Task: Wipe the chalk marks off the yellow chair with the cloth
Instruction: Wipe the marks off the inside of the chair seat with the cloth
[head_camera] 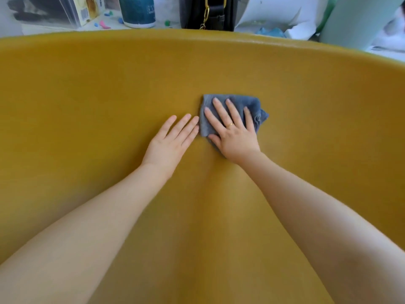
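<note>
The yellow chair (pixel 87 95) fills most of the view, its curved surface running from edge to edge. A folded blue-grey cloth (pixel 254 104) lies on it near the middle. My right hand (pixel 232 132) presses flat on the cloth with straight, spread fingers and wears a gold ring. My left hand (pixel 173 141) rests flat on the bare chair surface just left of the cloth, its fingertips close to the cloth's edge. No chalk marks show on the visible yellow surface.
Beyond the chair's far rim stand a dark teal cup (pixel 138 10), a black bag with a gold chain (pixel 207 13), a book or box (pixel 84 9), small coloured chalk pieces (pixel 105 24) and crumpled white paper (pixel 285 14).
</note>
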The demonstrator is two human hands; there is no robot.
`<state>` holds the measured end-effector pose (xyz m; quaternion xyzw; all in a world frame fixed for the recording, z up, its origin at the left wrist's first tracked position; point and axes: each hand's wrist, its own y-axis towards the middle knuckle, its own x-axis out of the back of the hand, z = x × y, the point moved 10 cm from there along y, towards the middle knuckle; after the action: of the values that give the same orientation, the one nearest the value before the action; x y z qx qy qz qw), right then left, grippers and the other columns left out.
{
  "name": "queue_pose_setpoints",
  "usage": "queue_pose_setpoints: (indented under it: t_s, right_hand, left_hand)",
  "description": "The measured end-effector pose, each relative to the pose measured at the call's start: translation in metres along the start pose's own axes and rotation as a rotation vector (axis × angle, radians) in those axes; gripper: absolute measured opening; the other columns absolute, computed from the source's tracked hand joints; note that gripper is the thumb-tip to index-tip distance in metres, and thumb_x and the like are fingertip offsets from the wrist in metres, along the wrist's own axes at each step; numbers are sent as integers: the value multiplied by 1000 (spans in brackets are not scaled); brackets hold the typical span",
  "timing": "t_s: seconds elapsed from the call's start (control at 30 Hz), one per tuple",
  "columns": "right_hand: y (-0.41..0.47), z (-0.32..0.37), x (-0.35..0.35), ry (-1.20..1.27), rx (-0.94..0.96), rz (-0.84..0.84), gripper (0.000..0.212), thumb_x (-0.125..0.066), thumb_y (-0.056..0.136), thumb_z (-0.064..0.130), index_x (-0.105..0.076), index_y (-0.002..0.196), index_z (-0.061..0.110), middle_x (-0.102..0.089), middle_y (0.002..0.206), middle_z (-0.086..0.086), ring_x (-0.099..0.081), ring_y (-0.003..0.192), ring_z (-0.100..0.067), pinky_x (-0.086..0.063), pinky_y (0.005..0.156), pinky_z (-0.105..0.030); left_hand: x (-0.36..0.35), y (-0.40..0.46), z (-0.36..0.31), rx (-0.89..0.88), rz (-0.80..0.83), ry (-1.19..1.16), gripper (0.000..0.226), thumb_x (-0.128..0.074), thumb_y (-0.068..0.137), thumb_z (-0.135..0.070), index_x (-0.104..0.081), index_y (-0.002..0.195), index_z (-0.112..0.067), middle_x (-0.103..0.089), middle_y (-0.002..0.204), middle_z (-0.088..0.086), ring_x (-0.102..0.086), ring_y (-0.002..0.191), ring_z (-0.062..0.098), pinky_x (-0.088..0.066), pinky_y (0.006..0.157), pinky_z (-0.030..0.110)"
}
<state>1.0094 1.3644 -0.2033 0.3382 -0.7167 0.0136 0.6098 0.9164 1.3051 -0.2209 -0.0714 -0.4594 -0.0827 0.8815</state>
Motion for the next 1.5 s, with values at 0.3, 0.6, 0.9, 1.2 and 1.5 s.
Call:
queue_pose_setpoints:
  t_s: [0.3,0.6,0.9,1.2,1.5]
  right_hand:
    - [3,-137,43,140,-397,-64,60,-30,96,45,-1,147,32,2,158,5,4,145,-20,6,114,-48]
    - [-33,-186,49,112,-643,-93,64,-34,95,38,0,148,24,4,158,-5,5,144,-30,4,112,-56]
    - [43,-34,42,217,-171,-38,57,-29,98,38,-1,147,30,4,158,3,8,144,-21,3,113,-50]
    - [-75,-219,53,-21,-435,74,62,-37,96,37,-3,147,32,4,157,8,6,144,-15,5,113,-44]
    - [-116,-216,34,1,-500,233,61,-32,98,33,3,147,26,15,156,3,15,143,-21,7,112,-52]
  left_hand:
    - [11,14,-24,145,42,-385,124,-64,72,-62,25,145,-14,31,151,16,21,143,33,11,115,41]
    - [40,48,-8,276,-143,-273,131,-62,69,-67,29,141,-8,28,152,17,18,144,31,9,115,41]
    - [34,50,-5,263,-195,-330,133,-64,64,-67,23,144,-6,22,154,17,15,145,28,5,117,36]
    - [40,41,-19,262,-97,-344,118,-61,78,-55,25,144,-7,25,154,15,14,145,28,4,117,37]
    - [11,-9,-80,16,107,-505,102,-55,80,-61,1,150,-13,11,158,7,-4,146,24,-7,118,34]
